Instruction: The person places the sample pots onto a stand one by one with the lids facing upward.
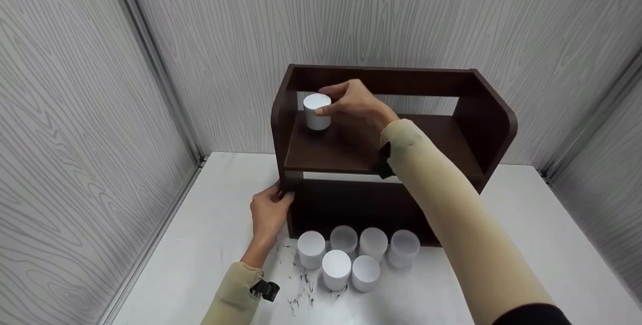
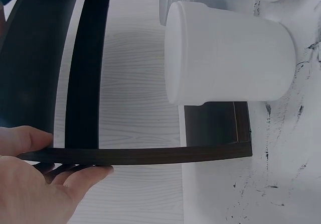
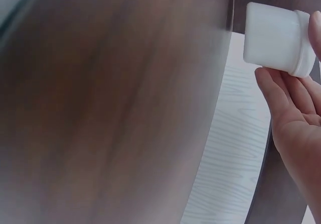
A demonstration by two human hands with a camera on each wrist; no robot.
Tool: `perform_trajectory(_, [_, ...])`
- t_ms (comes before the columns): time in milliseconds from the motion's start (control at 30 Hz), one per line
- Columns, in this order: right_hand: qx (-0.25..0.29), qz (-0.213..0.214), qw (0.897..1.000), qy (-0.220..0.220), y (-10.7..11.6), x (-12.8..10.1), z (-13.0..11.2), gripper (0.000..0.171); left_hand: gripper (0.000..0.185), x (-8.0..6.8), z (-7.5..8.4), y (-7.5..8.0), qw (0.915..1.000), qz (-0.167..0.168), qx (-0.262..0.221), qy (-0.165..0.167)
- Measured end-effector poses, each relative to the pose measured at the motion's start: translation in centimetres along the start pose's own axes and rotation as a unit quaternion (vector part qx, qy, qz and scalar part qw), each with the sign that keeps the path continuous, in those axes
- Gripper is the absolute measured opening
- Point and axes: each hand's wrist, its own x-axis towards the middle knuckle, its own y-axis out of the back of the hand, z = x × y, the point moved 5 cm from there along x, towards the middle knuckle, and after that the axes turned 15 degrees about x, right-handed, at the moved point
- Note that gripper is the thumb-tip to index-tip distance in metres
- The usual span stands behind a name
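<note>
I see a dark wooden shelf unit (image 1: 386, 149) on a white table (image 1: 526, 245). My right hand (image 1: 353, 102) reaches over the unit's upper shelf, fingertips and thumb curled round the lid end of a white jar (image 1: 317, 111) standing at the shelf's left rear corner. My left hand (image 1: 268, 212) grips the unit's left side panel near its lower front edge, thumb on one face and fingers on the other. Six more white jars (image 1: 351, 257) stand clustered on the table just in front of the unit.
</note>
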Motion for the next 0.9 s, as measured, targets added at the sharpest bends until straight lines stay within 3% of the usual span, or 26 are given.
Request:
perform_trajectory(300, [0.006,-0.007,1.000,-0.010,-0.5,0.7,0.1,0.063,0.040,0.0,-0.1,0.3,0.9999,0.012,0.006,0.006])
perform_trajectory(900, [-0.027,-0.010,0.999,-0.022,-0.3,1.6,0.6,0.059,0.042,-0.2,0.2,-0.4,1.0000,-0.001,-0.003,-0.002])
